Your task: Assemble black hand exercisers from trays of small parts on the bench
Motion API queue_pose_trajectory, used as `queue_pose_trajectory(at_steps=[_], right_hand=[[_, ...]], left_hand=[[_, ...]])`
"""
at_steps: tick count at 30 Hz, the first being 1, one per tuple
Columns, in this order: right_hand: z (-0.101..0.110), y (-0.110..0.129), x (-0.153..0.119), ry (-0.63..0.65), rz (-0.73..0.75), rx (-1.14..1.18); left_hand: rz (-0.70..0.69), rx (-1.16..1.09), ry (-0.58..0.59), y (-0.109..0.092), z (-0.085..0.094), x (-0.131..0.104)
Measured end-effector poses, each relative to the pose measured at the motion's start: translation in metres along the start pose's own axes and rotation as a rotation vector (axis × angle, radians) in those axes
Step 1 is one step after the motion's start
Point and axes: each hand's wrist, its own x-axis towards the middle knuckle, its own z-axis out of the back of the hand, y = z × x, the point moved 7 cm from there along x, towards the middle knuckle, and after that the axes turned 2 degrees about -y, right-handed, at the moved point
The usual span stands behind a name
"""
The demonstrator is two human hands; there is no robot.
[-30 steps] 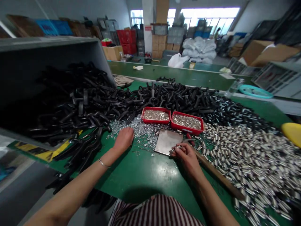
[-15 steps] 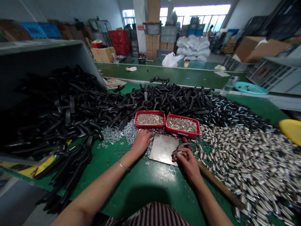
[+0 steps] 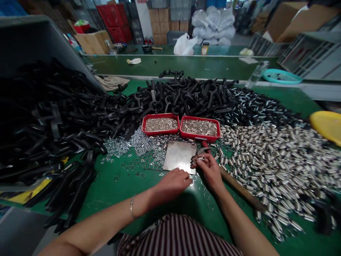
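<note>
My left hand (image 3: 174,183) is low over the green table, at the front edge of a square metal plate (image 3: 179,156). Its fingers are curled together near some thin rings (image 3: 192,180); whatever they pinch is too small to make out. At the plate's right side my right hand (image 3: 209,169) is closed on a small metal spring (image 3: 200,159), with dark fingertips around it. A hammer (image 3: 243,190) with a wooden handle lies beside and partly behind the right hand. Two red trays (image 3: 200,138) of small metal parts stand behind the plate.
Black handle-like parts (image 3: 181,94) are heaped behind the trays and at the left. Many metal cylinders (image 3: 269,167) cover the right side. Small nuts (image 3: 144,142) lie left of the plate. A yellow lid (image 3: 326,126) is at the far right.
My left hand has moved from the nuts left of the plate, toward me and right, to the plate's front edge. The view has tilted down. My right hand still holds the spring.
</note>
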Motion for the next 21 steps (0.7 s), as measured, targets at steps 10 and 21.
queue_pose_trajectory(at_steps=[10,21], right_hand=[[-0.005,0.004,-0.003,0.017,0.051,-0.114],[0.000,-0.003,0.000,0.069,0.063,-0.164]], left_hand=[[0.245,-0.113,-0.115,-0.004,-0.038,-0.004],[0.652,-0.161,-0.538,0.069,0.027,-0.109]])
